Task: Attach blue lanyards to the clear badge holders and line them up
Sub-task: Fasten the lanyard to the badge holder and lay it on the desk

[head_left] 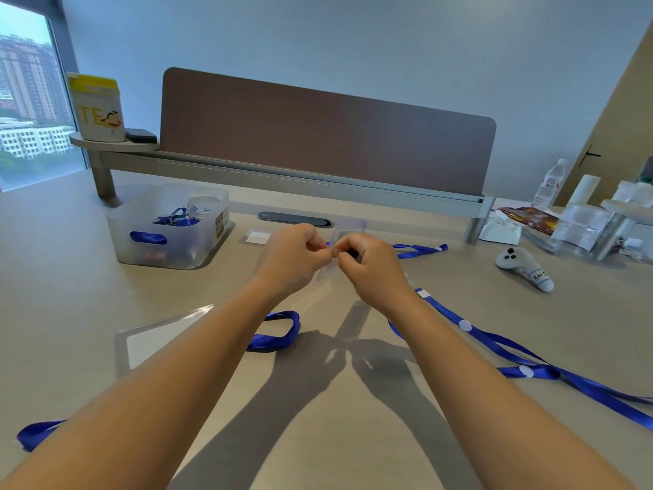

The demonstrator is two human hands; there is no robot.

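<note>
A clear badge holder is held up above the desk between both hands. My left hand pinches its left edge with curled fingers. My right hand pinches a small clip of a blue lanyard against the holder; the strap trails off to the right over the desk. A second clear badge holder with a white card lies flat at the near left, partly hidden by my left forearm. A third badge holder lies further back. Another blue lanyard loops under my left arm.
A translucent bin with more blue lanyards stands at the back left. A brown divider screen runs along the desk's far edge. A white controller, water bottles and packets crowd the right. One more blue strap lies behind my right hand.
</note>
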